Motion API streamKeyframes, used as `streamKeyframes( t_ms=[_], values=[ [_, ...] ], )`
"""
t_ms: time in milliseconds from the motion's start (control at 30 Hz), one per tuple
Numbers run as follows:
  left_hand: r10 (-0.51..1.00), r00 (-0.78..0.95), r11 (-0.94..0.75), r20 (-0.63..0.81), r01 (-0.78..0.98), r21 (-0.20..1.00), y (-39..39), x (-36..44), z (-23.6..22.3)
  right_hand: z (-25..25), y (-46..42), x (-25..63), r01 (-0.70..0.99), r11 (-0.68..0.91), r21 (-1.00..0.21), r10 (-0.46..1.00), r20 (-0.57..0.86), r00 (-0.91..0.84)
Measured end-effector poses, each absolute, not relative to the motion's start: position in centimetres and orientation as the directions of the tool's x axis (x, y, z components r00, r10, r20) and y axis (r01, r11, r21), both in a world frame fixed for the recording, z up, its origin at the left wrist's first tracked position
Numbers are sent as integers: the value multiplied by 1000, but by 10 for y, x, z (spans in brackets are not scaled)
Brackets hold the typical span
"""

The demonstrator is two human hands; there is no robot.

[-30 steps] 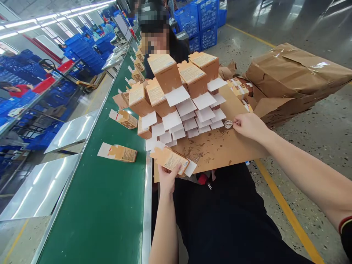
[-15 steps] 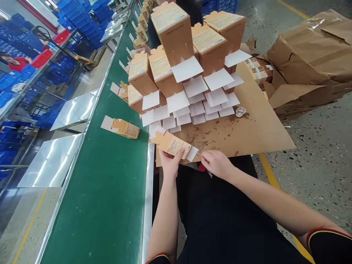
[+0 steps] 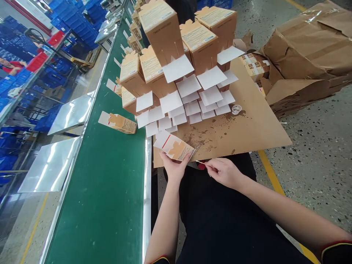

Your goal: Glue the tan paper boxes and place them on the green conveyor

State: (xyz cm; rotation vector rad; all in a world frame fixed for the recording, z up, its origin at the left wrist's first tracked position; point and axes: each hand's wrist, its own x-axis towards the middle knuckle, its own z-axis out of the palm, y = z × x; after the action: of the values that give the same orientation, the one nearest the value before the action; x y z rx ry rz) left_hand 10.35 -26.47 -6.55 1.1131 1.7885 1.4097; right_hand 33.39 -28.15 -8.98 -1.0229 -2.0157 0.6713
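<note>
Head view: two bare hands were seen at the near edge of a stained brown cardboard sheet (image 3: pixel 247 128), which is taken as the landmark here. One small tan carton (image 3: pixel 174 146) was gripped by the left hand (image 3: pixel 174 169), fingers closed under its lower side, and it was held over the sheet's near left corner, its white end flap turned away toward the pile. One thin stick (image 3: pixel 200 162) was pinched between the closed fingertips of the right hand (image 3: pixel 224 172), just off the near edge of the sheet, its tip directed at the carton's near end; whether tip and carton touched could not be told. On the far half of the sheet a pile of erected cartons (image 3: pixel 178 62) was stacked, each with a white flap hanging open toward the viewer; seven tan bodies could be counted plainly, while the lower ones were hidden behind their flaps, roughly twenty of which were seen. One small round clear dish (image 3: pixel 236 109) was set on the sheet to the right of the pile. To the left of the sheet a green conveyor belt (image 3: pixel 110 183) was seen, and one single carton (image 3: pixel 119 123) lay flat on it, near the sheet's left edge. To the right of the sheet, two brown-paper bundles (image 3: pixel 302 47) were lying on the floor.
</note>
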Motion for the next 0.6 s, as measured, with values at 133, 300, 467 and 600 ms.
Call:
streamKeyframes(
  t_ms=[133,300,467,600],
  values=[
    [866,-495,115,70,334,936,-272,107,-71,-84,-286,355,421,440,-793,890,325,-318],
    [871,-489,136,56,348,928,-270,113,-72,-78,-293,361,417,356,-837,928,264,-262],
    [882,-468,122,49,327,937,-268,113,-73,-78,-295,353,341,382,-859,909,282,-308],
    [778,-620,79,98,251,965,-277,53,-66,-79,-295,368,362,342,-867,929,254,-269]
  ],
)
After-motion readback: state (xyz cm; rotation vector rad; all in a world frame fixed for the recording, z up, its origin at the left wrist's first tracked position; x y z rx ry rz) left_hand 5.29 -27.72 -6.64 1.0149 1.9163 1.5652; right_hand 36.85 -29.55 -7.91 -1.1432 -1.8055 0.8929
